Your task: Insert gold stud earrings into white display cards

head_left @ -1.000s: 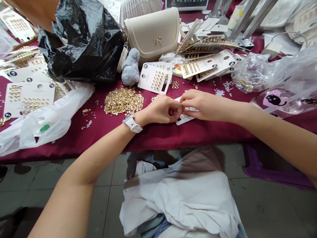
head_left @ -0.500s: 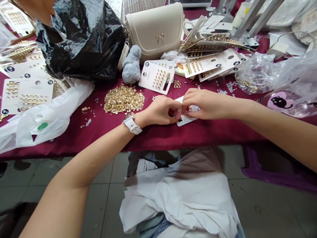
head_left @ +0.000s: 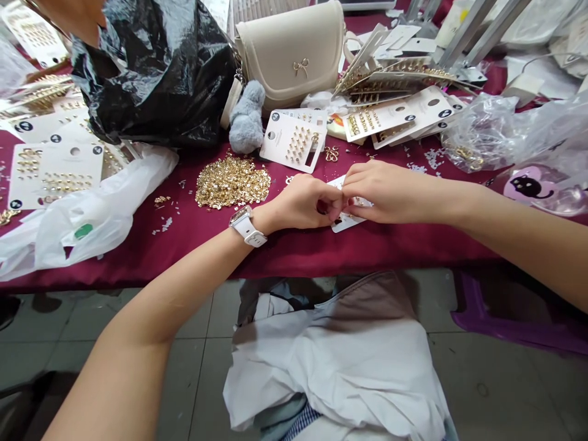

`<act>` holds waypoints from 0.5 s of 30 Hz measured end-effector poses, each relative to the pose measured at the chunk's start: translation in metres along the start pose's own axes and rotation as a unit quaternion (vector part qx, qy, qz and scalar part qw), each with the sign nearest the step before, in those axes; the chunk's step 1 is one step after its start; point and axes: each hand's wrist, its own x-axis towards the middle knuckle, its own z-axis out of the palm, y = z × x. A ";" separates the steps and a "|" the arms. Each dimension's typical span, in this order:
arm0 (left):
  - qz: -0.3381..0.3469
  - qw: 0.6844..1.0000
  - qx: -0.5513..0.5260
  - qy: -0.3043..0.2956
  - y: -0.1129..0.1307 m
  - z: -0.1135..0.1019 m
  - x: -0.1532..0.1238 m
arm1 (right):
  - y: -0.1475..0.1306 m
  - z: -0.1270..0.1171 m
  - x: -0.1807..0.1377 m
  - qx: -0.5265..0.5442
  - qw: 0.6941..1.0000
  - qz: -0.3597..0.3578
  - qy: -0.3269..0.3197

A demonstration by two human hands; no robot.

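Note:
My left hand (head_left: 307,201), with a white-strapped watch (head_left: 248,226) on its wrist, meets my right hand (head_left: 374,190) over a white earring card (head_left: 346,222) on the cloth. The fingers of both hands are pinched together, tip to tip. What they grip is too small and too covered to make out. Most of the card lies under the hands. Left of them is a heap of small gold pieces (head_left: 233,182). Just behind sits another card with rows of gold earrings (head_left: 294,139).
A cream handbag (head_left: 289,55) with a grey plush charm (head_left: 247,116) stands at the back beside a black plastic bag (head_left: 156,73). Filled earring cards (head_left: 404,113) pile up at right, near clear plastic bags (head_left: 478,131). A white plastic bag (head_left: 92,223) lies left. The dark red tablecloth (head_left: 294,260) ends at the front edge.
The view has shifted very slightly. Both hands stay pinched together over the card, with hardly any movement of the fingers.

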 end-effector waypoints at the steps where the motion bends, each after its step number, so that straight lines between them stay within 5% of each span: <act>1: 0.001 1.000 0.000 0.001 0.000 0.000 0.000 | 0.000 0.000 0.000 -0.003 1.000 0.001 -0.002; 15: -0.002 1.000 -0.004 0.002 -0.001 0.001 0.000 | 0.003 -0.005 0.006 -0.019 1.000 0.016 -0.009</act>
